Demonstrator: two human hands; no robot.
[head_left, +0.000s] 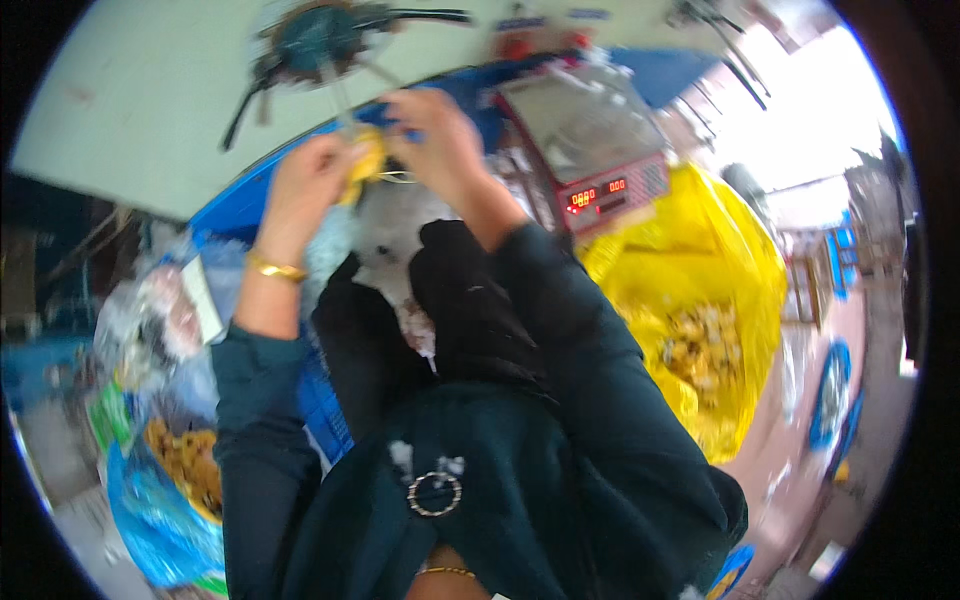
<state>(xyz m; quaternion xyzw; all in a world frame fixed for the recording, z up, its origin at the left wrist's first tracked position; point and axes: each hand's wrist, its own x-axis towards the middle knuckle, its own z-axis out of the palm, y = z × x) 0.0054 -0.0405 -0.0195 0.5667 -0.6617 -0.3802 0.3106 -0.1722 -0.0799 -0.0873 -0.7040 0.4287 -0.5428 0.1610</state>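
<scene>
Head view: both hands are raised together and meet over a small yellow bundle. The left hand has its fingers curled around the bundle's left side, gripping it; a gold bangle sits on that wrist. The right hand closes on the bundle from its right, fingertips pinched on something blue at the bundle's top; the picture is too blurred to tell what that is. A thin loop, perhaps a rubber band, hangs just under the right hand's fingers.

Just to the right of the right hand stands a weighing scale with a steel pan and a red front panel showing lit red digits. Below and to the right of that hand lies a large yellow plastic bag, open, with pale yellow pieces inside. Behind both hands runs the rim of a blue crate. Below the left hand, well apart, sit clear plastic packets with a white rectangular card against them, and lower still a blue bag holding golden-brown pieces. Above the left hand a dark ceiling fan shows against a pale ceiling.
</scene>
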